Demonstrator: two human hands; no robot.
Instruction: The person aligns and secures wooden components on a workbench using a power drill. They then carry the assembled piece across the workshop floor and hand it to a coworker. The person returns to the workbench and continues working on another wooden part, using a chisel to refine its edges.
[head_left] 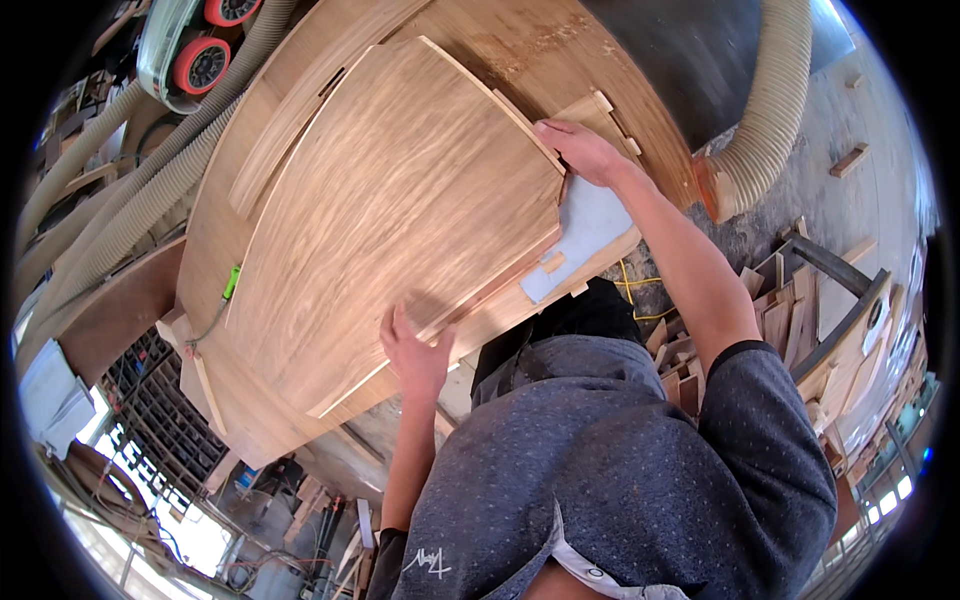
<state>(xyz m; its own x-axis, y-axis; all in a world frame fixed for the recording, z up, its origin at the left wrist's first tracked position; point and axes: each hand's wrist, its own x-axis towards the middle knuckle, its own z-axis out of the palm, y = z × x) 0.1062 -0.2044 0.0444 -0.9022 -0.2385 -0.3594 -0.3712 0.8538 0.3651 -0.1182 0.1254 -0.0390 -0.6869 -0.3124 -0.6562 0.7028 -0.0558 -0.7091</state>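
Observation:
A large wooden panel point(390, 190) with a striped grain lies flat in front of me. Its near edge faces my body, and one corner at the right is cut at a slant. My left hand point(415, 352) is at that near edge, fingers spread and thumb apart, with the fingertips over the panel's surface. At the right edge, my right hand point(585, 152) has its fingers together against the panel's side; their undersides are hidden. Beneath the right corner shows a pale sheet point(595, 228) on the wooden worktop point(215, 225).
A machine with red rollers point(202, 66) stands at the upper left beside ribbed hoses point(175, 190). Another thick hose point(775, 110) comes down at the right. Wood offcuts point(795, 310) are piled at my right. A bright green handle point(231, 282) lies by the panel's left edge.

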